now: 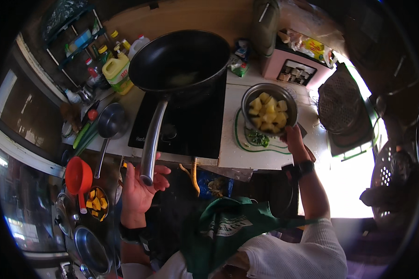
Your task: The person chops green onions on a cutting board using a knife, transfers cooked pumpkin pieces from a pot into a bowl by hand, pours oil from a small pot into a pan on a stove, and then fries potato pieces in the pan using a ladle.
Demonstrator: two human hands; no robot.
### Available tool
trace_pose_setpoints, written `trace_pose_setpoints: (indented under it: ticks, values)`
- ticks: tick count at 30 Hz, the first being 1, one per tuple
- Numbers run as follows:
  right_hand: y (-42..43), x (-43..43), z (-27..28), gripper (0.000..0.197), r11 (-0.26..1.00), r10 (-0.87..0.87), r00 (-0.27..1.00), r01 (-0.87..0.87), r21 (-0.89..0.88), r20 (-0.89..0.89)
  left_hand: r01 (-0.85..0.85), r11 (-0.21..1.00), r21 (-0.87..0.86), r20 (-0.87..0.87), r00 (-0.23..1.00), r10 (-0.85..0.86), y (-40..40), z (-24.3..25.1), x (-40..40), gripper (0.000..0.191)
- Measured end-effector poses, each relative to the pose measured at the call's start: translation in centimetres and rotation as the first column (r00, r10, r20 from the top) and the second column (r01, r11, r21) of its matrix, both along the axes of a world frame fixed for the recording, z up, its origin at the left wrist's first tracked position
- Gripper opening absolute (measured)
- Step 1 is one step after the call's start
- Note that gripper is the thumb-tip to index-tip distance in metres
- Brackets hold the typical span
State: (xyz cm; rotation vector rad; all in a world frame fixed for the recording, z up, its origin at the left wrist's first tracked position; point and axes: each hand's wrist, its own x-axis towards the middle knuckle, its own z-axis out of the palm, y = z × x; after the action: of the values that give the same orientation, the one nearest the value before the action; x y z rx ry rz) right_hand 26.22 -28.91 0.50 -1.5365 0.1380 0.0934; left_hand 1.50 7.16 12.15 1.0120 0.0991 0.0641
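Observation:
A black frying pan (181, 59) with a long steel handle is over the black induction cooktop (195, 122), a little oil-like liquid in its bottom. Around the handle's lower end, my left hand (145, 188) has its fingers spread, palm up; whether it touches the handle is unclear. My right hand (294, 136) grips the rim of a steel bowl (246, 104) holding chunks of pale yellow potato-like food (269, 112). Chopped green leaves (259, 138) lie below the bowl on a green-edged cutting board (242, 143), and a knife shows partly behind my right hand.
A small saucepan (113, 122), cucumber (81, 136) and tomato (92, 114) lie left of the cooktop. Nearer are a red ladle (78, 174) and a bowl of orange chunks (97, 204). Oil bottles (117, 71) stand behind left; a pink box (276, 62) stands behind right.

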Motion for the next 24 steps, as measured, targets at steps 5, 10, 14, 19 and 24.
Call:
trace_pose_setpoints:
  ticks: [5,10,14,19,24]
  values:
    - [2.3,8.5,-2.8,0.021,0.997,0.048,0.996,-0.052,-0.062,-0.075,-0.078,0.964,0.253,-0.064,0.993,0.097,-1.3,2.2,0.5,0.054]
    - [3.6,13.7,-6.3,0.024,0.991,0.130,0.979,-0.130,0.013,-0.156,-0.216,0.960,0.179,-0.158,0.957,0.244,-2.5,3.5,1.5,0.041]
    - [2.2,16.6,-9.5,0.035,0.983,0.184,0.967,-0.184,0.020,-0.175,-0.228,0.969,0.098,-0.161,0.957,0.241,-2.9,3.9,2.0,0.044]
    - [-1.3,13.3,-7.0,0.044,0.847,0.262,0.905,-0.382,-0.370,-0.336,-0.246,0.963,0.106,-0.168,0.951,0.261,-2.6,4.1,1.8,0.046]
    - [-1.1,6.8,-6.0,0.066,0.376,0.586,0.808,-0.335,-0.864,-0.059,-0.258,0.957,0.134,-0.124,0.954,0.274,-1.8,2.5,1.1,0.048]
